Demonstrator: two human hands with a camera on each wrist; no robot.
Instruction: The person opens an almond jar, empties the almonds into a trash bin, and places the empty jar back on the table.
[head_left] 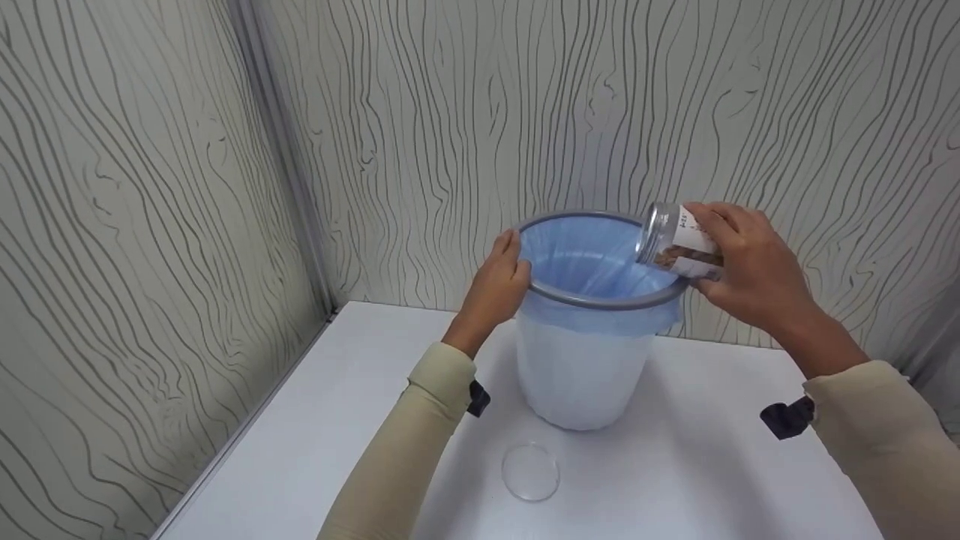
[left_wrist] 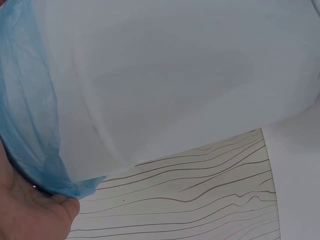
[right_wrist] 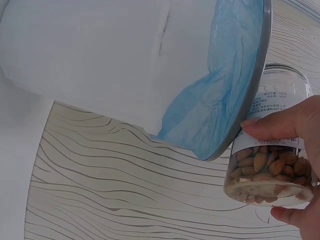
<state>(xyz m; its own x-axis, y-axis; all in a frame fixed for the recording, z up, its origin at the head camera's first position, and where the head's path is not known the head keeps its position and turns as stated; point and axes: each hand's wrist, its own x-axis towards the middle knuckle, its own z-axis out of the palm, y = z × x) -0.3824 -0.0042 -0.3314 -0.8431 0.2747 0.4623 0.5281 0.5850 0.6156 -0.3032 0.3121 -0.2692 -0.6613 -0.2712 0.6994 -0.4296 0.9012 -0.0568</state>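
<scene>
A white bin with a grey rim and a blue bag liner stands on the white table. My left hand grips the rim on its left side. My right hand holds a clear jar of almonds, tilted with its open mouth over the bin's right edge. In the right wrist view the jar shows almonds heaped at its bottom end, beside the rim. The left wrist view shows the bin wall, the liner's edge and my palm.
A clear round lid lies flat on the table in front of the bin. Wood-grain walls close in at the left and back. The table's left edge runs along the left wall.
</scene>
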